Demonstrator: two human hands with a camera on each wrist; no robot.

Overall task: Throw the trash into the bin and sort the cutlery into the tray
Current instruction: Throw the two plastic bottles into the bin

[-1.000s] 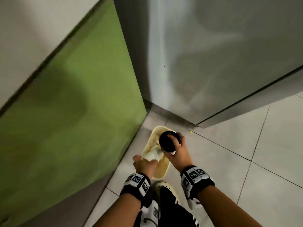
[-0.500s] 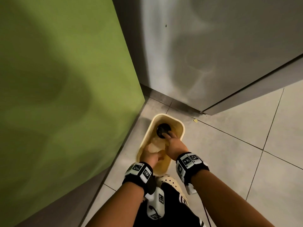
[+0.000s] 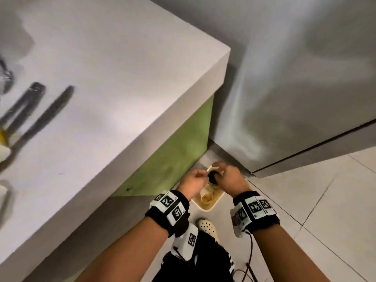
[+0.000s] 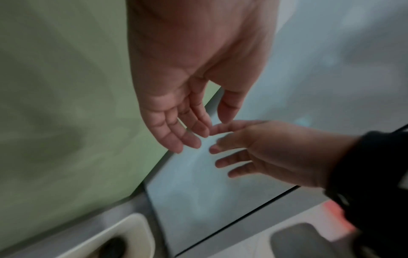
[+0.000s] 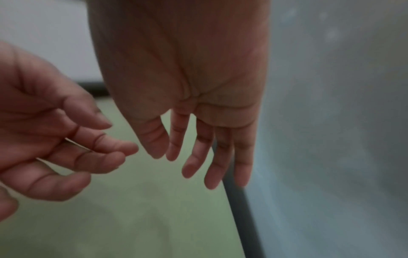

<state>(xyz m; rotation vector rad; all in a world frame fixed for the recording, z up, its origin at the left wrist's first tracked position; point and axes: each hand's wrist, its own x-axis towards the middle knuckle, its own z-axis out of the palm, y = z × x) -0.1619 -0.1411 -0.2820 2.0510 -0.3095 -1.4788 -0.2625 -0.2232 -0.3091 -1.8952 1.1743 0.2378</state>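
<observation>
Cream plastic is showing below both hands: the bin (image 3: pixel 207 206) is sitting on the floor, tucked against the green cabinet side (image 3: pixel 179 151) under the counter (image 3: pixel 122 98). Inside the bin, trash is already lying: a pale crumpled paper roll (image 3: pixel 206 195) and a round black piece (image 3: pixel 212 177) nearer the far rim. That part of the task is looking done, judging by what is resting in the bin. The cutlery (image 3: pixel 40 112) is lying on the counter, well away from the bin, blurred but showing several dark handles; sorting it is yet to be done, and no tray is clearly in view.

Both forearms are reaching down over the bin, wrists close together. The left hand (image 3: pixel 193 180) is hanging with fingers (image 4: pixel 187 132) loosely bent and carrying nothing, as the wrist views are showing. The right hand (image 3: pixel 230 178) is hanging beside it, its fingers (image 5: pixel 212 157) nearly straight and spread, also empty.
</observation>
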